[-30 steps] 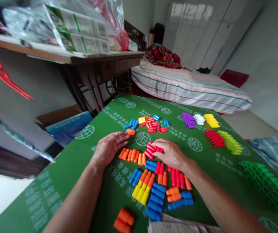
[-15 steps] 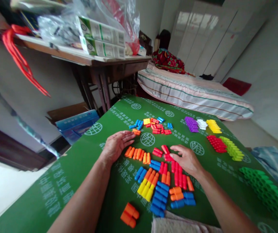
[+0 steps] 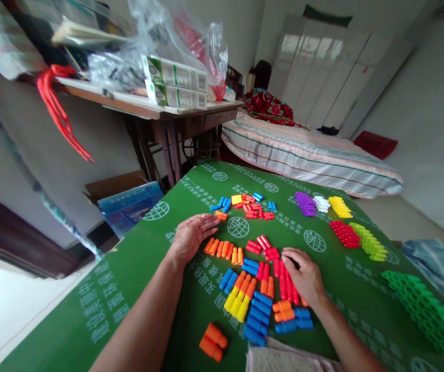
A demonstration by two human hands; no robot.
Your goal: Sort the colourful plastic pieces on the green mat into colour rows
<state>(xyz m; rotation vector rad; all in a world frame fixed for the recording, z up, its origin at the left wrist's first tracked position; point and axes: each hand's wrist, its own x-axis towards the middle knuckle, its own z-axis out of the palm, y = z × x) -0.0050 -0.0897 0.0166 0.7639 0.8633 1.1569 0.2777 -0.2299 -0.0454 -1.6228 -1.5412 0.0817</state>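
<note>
My left hand point(image 3: 195, 238) rests on its side over the green board, fingers stretched out and nothing held. Its fingertips are close to an orange peg-shaped plastic block point(image 3: 220, 215); a row of orange blocks point(image 3: 224, 250) lies beside the palm. My right hand point(image 3: 304, 271) hovers low at the long red blocks point(image 3: 282, 279), its fingers loosely bent and apart; whether they touch is unclear. Left of its fingertips are loose red blocks point(image 3: 262, 247). Nearer lie orange-and-yellow blocks point(image 3: 240, 297), a blue stack point(image 3: 258, 319) and an orange pair point(image 3: 213, 342).
Red, blue and yellow blocks point(image 3: 253, 207) are scattered farther back on the green board point(image 3: 136, 289). Purple blocks point(image 3: 305, 204), lime blocks point(image 3: 369, 242) and a large green group point(image 3: 425, 310) lie right. A folded cloth point(image 3: 291, 359) is at the near edge; a cluttered desk point(image 3: 148, 109) stands left.
My right hand has moved nearer and slightly right, down along the red blocks. My left hand keeps its place by the orange blocks. The whole view has shifted slightly.
</note>
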